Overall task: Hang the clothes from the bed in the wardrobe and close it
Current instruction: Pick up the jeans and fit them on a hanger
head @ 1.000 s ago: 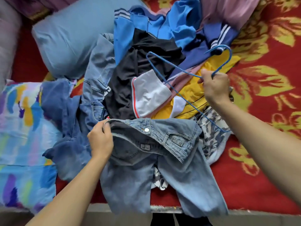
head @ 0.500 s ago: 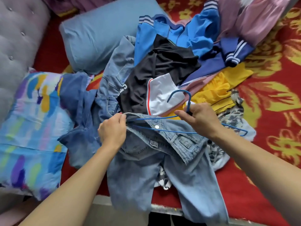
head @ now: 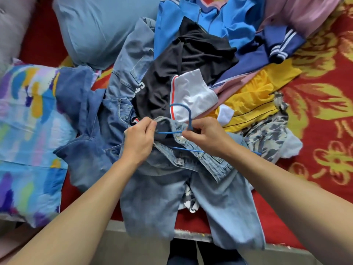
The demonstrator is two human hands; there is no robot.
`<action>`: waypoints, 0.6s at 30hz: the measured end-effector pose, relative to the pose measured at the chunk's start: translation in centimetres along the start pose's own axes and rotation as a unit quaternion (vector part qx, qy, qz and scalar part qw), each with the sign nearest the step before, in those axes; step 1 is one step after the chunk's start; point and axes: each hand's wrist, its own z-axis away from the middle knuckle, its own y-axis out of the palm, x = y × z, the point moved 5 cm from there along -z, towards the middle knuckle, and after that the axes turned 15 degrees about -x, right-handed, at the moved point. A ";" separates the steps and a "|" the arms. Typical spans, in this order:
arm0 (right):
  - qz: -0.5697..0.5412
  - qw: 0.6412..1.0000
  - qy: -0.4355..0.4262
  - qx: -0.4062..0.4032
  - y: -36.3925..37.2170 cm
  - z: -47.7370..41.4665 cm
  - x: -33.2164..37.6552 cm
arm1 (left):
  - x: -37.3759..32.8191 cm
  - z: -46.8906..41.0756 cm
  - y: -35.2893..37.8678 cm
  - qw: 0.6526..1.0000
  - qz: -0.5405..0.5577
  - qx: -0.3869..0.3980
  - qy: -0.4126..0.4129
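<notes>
- The left hand [head: 140, 139], centre of the frame, pinches the waistband of the light-blue denim jeans [head: 152, 203] between thumb and curled fingers.
- The right hand [head: 208, 136], just right of centre, is clamped on the blue wire hanger [head: 190, 118] at the base of its hook; the hook stands up above the knuckles.
- One hanger wire runs left from the right hand across the open waistband to the left hand. A second wire lies lower, over the denim, and passes under the right wrist.
- The jeans lie waistband-up in the centre. Both legs run down the frame and hang over the edge of the bed [head: 324, 169], which carries a red spread with yellow flowers.
- Behind the jeans, a pile of clothes occupies the upper centre: a black garment [head: 191, 52], a bright blue zip jacket [head: 229, 20], a white cloth with a red stripe [head: 193, 94] and a yellow garment [head: 254, 98].
- A camouflage-print garment [head: 267, 134] lies right of the right hand.
- A dark-blue denim garment [head: 82, 115] lies left of the jeans.
- A plain light-blue pillow [head: 99, 29] sits upper left; a multicoloured pillow [head: 24, 131] sits at the left edge.
</notes>
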 end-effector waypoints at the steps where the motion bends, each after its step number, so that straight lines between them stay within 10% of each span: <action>1: -0.015 1.000 0.016 0.004 0.5 0.0 -0.3 | 0.1 0.3 0.7 1.000 0.000 0.021 0.002; 5: 0.002 1.000 0.026 0.015 1.6 0.5 -1.9 | 2.2 1.5 2.7 0.996 -0.029 0.081 -0.022; 10: 0.153 0.929 -0.192 -0.278 -4.5 6.4 0.2 | 3.3 0.8 2.1 0.998 -0.027 0.031 -0.051; 18: 0.201 0.892 -0.269 -0.302 -1.9 13.2 0.5 | 3.5 -0.3 2.9 0.994 -0.110 -0.006 -0.025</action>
